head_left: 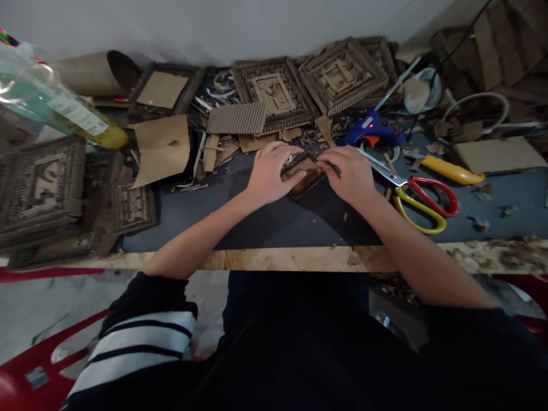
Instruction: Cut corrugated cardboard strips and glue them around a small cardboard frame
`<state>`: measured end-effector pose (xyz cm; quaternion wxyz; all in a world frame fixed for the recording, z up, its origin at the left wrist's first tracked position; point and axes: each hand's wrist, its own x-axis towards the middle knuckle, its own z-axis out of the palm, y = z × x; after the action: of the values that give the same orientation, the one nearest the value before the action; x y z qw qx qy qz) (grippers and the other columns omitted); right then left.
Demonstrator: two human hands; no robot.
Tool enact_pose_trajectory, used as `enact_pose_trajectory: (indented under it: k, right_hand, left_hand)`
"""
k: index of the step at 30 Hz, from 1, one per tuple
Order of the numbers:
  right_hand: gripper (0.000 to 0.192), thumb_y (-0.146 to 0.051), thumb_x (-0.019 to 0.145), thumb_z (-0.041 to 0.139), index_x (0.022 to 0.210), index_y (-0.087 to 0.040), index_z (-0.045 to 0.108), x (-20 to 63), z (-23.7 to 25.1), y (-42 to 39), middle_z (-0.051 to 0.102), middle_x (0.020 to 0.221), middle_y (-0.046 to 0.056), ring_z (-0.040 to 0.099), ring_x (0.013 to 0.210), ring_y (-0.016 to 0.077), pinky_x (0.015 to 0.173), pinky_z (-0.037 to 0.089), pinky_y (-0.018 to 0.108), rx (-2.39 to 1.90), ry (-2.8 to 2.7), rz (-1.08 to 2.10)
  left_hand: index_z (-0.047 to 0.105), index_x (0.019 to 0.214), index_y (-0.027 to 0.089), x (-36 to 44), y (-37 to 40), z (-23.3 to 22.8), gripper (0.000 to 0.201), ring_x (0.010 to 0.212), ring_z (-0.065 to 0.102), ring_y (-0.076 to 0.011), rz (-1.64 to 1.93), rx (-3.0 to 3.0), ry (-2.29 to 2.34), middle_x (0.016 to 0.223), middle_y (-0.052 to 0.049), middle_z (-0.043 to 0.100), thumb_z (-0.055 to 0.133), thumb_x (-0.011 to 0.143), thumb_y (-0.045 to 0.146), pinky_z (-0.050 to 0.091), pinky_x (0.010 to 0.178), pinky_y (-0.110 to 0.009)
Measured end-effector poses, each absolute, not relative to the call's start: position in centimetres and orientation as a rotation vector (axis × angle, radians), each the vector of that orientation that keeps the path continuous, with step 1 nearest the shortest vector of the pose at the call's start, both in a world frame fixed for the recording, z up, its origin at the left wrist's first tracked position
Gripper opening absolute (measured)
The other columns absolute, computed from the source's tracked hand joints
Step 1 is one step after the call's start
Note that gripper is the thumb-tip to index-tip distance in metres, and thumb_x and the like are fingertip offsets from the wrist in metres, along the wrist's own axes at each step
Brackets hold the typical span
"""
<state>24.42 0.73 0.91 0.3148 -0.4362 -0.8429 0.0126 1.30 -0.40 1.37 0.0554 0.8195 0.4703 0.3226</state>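
Observation:
In the middle of the dark work mat lies a small cardboard frame point(306, 178) with a ridged border. My left hand point(272, 174) curves around its left side, fingers over the far edge and thumb on the near part. My right hand point(351, 174) is pinched at the frame's upper right edge; whatever sits between its fingertips is too small to make out. Just beyond the right hand rests a blue glue gun point(371, 130) with a small red light. Scissors point(402, 182) with one red and one yellow handle lie beside my right wrist.
Larger cardboard frames point(274, 94) lean along the wall among scraps. Stacked frames point(45, 188) and a bottle point(81, 117) stand on the left. A yellow-handled cutter point(449, 168) and a flat cardboard piece point(499, 154) lie on the right. The table's wooden edge point(274, 258) runs in front.

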Motion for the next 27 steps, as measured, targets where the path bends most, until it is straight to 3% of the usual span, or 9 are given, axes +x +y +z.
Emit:
enact_pose_trajectory:
  k: [3,7,10,15,18,21,27]
  right_hand:
    - [0.032,-0.035,0.105,0.046,0.109,-0.023,0.075,23.9,1.2,0.1,0.077,0.1,0.008,0.069,0.095,0.0252,0.084,0.053,0.04,-1.101,-2.295,0.023]
    - [0.034,-0.033,0.106,0.044,0.111,-0.02,0.075,23.8,1.1,-0.4,0.077,0.095,0.009,0.069,0.092,0.0235,0.078,0.054,0.036,-1.04,-2.349,0.009]
    - [0.034,-0.034,0.107,0.043,0.11,-0.019,0.074,23.9,0.7,-0.5,0.077,0.096,0.009,0.069,0.093,0.0227,0.079,0.054,0.035,-1.023,-2.371,0.032]
    - [0.036,-0.032,0.109,0.039,0.108,-0.021,0.073,24.2,0.7,-0.4,0.077,0.097,0.008,0.068,0.093,0.0221,0.079,0.053,0.035,-1.052,-2.414,-0.019]
    - [0.038,-0.032,0.109,0.038,0.109,-0.02,0.073,24.3,0.9,-0.3,0.077,0.098,0.008,0.068,0.094,0.0221,0.077,0.052,0.035,-1.067,-2.426,-0.085]
    - [0.038,-0.033,0.109,0.038,0.109,-0.019,0.073,24.3,1.1,-0.3,0.077,0.098,0.009,0.068,0.094,0.0223,0.077,0.052,0.035,-1.052,-2.436,-0.064]
    - [0.037,-0.034,0.108,0.037,0.106,-0.019,0.072,24.2,0.8,-0.7,0.077,0.101,0.011,0.068,0.097,0.0248,0.081,0.054,0.038,-0.992,-2.413,0.078]
  left_hand:
    - [0.059,0.143,0.025,2.2,-0.9,2.1,0.05,0.137,0.054,-0.0306,0.964,2.594,1.434,0.139,-0.01,0.068,0.063,0.099,0.048,0.04,0.113,-0.046]
    - [0.062,0.141,0.03,2.5,-1.6,1.9,0.042,0.145,0.048,-0.0311,1.04,2.706,1.441,0.153,-0.009,0.059,0.055,0.103,0.049,0.033,0.118,-0.048]
    - [0.064,0.138,0.03,2.3,-1.8,1.4,0.049,0.149,0.043,-0.0351,1.114,2.662,1.471,0.157,-0.011,0.054,0.061,0.098,0.056,0.03,0.12,-0.053]
    - [0.072,0.116,0.03,1.7,-1.7,1.3,0.032,0.132,0.06,-0.031,0.96,2.494,1.388,0.124,-0.004,0.075,0.061,0.096,0.053,0.034,0.117,-0.054]
    - [0.066,0.123,0.026,1.0,-2.0,1.6,0.052,0.128,0.063,-0.0286,1.127,2.415,1.341,0.123,-0.006,0.075,0.048,0.097,0.067,0.041,0.114,-0.051]
    - [0.069,0.11,0.026,1.0,-2.3,1.9,0.054,0.119,0.068,-0.025,1.408,2.371,1.287,0.109,-0.005,0.078,0.033,0.103,0.065,0.047,0.109,-0.048]
    - [0.078,0.11,0.027,2.5,-2.2,1.0,0.028,0.112,0.071,-0.0224,1.102,2.581,1.296,0.11,-0.002,0.082,0.055,0.105,0.043,0.05,0.1,-0.043]
